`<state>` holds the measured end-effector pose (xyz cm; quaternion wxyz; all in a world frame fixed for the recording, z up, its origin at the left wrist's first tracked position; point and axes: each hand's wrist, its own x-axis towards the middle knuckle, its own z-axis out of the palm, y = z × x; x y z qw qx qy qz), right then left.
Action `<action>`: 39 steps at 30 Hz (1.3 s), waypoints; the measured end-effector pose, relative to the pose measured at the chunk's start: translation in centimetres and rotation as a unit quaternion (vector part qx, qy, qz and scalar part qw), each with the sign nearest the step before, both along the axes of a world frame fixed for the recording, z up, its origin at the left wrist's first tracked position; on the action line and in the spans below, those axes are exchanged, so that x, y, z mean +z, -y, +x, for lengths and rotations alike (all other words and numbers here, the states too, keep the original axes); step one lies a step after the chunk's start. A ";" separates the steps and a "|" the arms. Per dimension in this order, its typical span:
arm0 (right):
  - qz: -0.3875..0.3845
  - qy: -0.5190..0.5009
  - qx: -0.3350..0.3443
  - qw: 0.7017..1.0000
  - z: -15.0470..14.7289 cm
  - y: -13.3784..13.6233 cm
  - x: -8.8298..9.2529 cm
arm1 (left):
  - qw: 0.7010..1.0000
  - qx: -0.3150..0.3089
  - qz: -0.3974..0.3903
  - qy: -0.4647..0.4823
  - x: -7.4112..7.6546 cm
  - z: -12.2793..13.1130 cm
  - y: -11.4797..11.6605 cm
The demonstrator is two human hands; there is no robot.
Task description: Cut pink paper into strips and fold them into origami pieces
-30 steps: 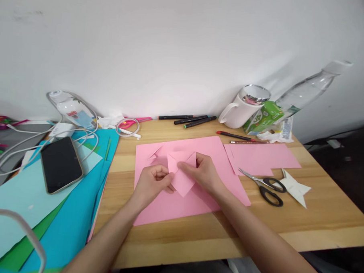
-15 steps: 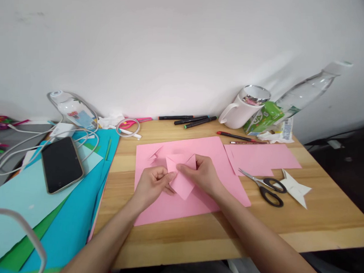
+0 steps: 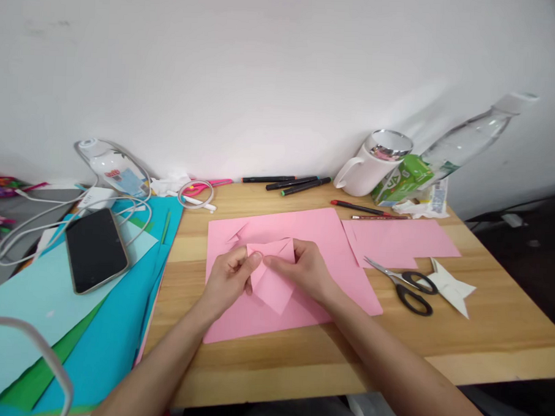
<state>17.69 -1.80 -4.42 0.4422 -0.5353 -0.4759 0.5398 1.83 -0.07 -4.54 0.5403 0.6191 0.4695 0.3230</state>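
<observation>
A folded piece of pink paper (image 3: 275, 286) is held up between both hands, its pointed corner facing me. My left hand (image 3: 231, 274) pinches its left side, with the thumb on the front face. From the right, my right hand (image 3: 305, 267) grips the paper with the thumb pressed near its middle and the fingers behind it. The two thumb tips are close together. Underneath lies a large pink sheet (image 3: 348, 284) on the wooden table (image 3: 261, 379). A small folded pink shape (image 3: 237, 235) rests on that sheet, beyond my left hand.
Black-handled scissors (image 3: 407, 284) and a white paper star (image 3: 449, 285) lie at right, by pink strips (image 3: 405, 241). Markers (image 3: 298, 184), a white mug (image 3: 374, 166), a green carton (image 3: 402, 180) and a bottle (image 3: 468, 143) line the back. A phone (image 3: 96, 249) rests on coloured sheets at left.
The folded pink paper has shifted slightly left and toward me. My left thumb has moved up along it, and my right thumb has slid left, bringing the thumb tips nearer each other.
</observation>
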 end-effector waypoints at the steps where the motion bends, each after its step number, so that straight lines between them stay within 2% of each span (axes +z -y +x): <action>1: 0.001 -0.001 0.001 1.000 0.1 0.0 0.0 | 1.000 -0.001 -0.007 0.002 0.1 0.0 0.0; 5: 0.006 0.000 0.001 1.000 0.4 -0.1 0.1 | 1.000 0.005 0.000 -0.026 0.5 0.0 0.2; 10: 0.002 -0.031 0.046 0.998 0.1 0.2 0.2 | 0.996 0.074 0.033 -0.028 0.5 -0.1 0.7; 13: -0.003 -0.031 0.047 0.998 0.0 0.3 0.3 | 0.994 0.097 0.043 -0.025 0.2 -0.1 0.8; 15: -0.002 -0.019 0.026 0.999 0.2 0.1 0.3 | 0.997 0.067 0.018 -0.026 0.1 -0.1 0.7; 18: -0.010 -0.008 -0.010 1.000 0.5 -0.1 0.2 | 0.999 -0.016 -0.020 -0.040 0.1 0.0 0.5; 20: -0.012 -0.008 -0.028 1.000 0.7 -0.3 0.2 | 0.998 -0.042 -0.026 -0.051 0.2 0.2 0.5; 28: -0.004 0.014 -0.051 0.999 0.8 -0.4 0.1 | 0.996 -0.025 0.001 -0.087 0.4 0.5 0.7; 31: 0.004 0.014 -0.067 0.998 0.9 -0.5 0.0 | 0.995 -0.041 -0.005 -0.089 0.4 0.5 0.7; 36: 0.012 0.013 -0.071 0.997 1.1 -0.6 0.0 | 0.993 -0.031 0.046 -0.107 0.2 0.5 0.8; 39: 0.011 0.015 -0.074 0.997 1.2 -0.6 -0.1 | 0.997 -0.023 0.021 -0.076 0.1 0.5 0.6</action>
